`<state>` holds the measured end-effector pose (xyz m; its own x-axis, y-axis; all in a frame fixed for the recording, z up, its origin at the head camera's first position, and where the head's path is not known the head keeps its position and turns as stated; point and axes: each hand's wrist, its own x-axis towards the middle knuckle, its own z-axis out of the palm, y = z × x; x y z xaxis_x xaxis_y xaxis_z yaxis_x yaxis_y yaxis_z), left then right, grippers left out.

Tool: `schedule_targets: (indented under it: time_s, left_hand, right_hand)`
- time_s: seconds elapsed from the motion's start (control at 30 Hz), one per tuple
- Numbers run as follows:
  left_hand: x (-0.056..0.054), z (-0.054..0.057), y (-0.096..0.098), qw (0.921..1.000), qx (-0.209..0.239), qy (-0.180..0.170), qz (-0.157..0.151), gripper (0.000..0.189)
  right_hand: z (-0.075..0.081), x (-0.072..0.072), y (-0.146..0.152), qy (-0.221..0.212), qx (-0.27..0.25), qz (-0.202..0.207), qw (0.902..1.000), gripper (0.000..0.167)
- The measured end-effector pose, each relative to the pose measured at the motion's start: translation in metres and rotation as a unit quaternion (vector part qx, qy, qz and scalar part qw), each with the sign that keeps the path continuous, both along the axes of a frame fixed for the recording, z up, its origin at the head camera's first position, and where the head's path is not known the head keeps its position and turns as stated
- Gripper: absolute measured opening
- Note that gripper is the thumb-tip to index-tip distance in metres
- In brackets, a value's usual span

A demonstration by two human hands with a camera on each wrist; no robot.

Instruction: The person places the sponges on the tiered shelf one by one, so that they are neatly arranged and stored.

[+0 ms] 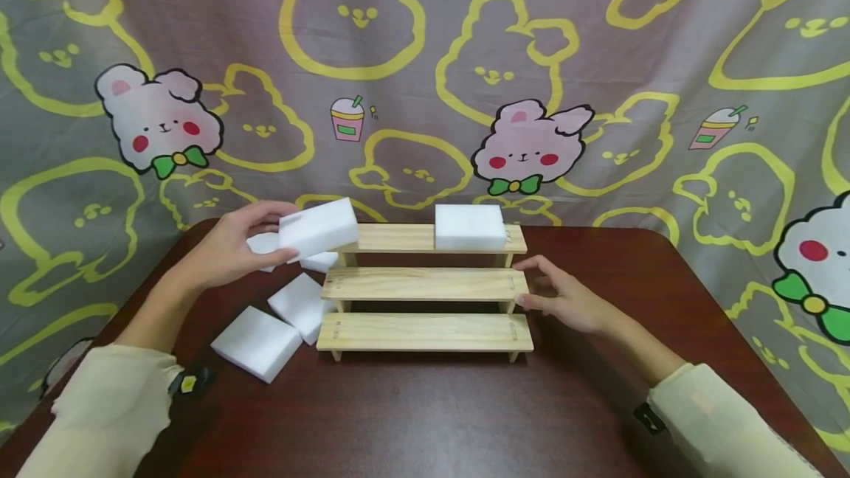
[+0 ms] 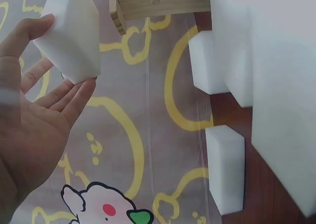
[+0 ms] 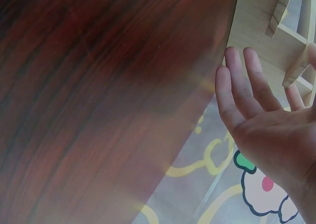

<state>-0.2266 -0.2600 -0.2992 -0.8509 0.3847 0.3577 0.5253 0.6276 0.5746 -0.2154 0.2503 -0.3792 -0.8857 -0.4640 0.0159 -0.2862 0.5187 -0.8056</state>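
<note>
My left hand pinches a white foam block between thumb and fingers, tilted beside the left end of the top tier. In the left wrist view the same block has the thumb on one face and fingertips under its lower edge. A three-tier wooden step rack stands mid-table, with another white foam block lying on the right of its top tier. My right hand is at the rack's right side, its fingertips right at the end of the middle tier. Its fingers are loosely extended, holding nothing.
Several more white foam blocks lie on the dark wooden table left of the rack, some close against it. A grey curtain with yellow outlines and cartoon bunnies hangs right behind the table's back edge.
</note>
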Motion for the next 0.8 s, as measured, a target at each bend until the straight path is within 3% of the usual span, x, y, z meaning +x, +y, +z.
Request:
schedule_targets:
  time_s: [0.4,0.8]
  left_hand:
    - [-0.012,0.002,0.020,0.9998,0.003,-0.001,-0.020,0.058]
    - [-0.021,-0.004,0.033,0.9993,0.010,-0.006,-0.037,0.054]
  right_hand:
    - [0.000,0.000,0.000,-0.004,0.002,-0.004,1.0000,0.052]
    - [-0.001,0.000,0.000,0.000,-0.002,0.000,1.0000,0.052]
